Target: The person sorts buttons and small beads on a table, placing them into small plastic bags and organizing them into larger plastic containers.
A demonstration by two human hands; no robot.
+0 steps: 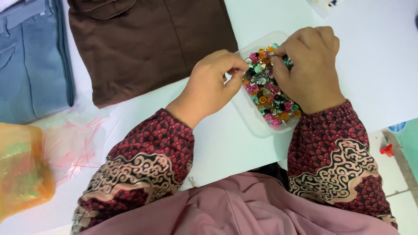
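Observation:
A clear plastic tray (252, 117) sits on the white table and holds several small coloured and silver snap buttons (270, 93) in pink, orange, green and black. My left hand (213, 85) rests at the tray's left rim, thumb and fingers pinched together over the buttons. My right hand (307, 69) hovers over the tray's far right part, fingertips pinched among the buttons near the top. What either pinch holds is hidden by the fingers. Both forearms wear dark red patterned sleeves.
A folded brown garment (148, 43) lies at the back, a folded blue-grey garment (30, 56) at the far left. Small clear zip bags (76, 139) with red strips lie at left, beside an orange plastic bag (21, 169). The table's right edge shows floor below.

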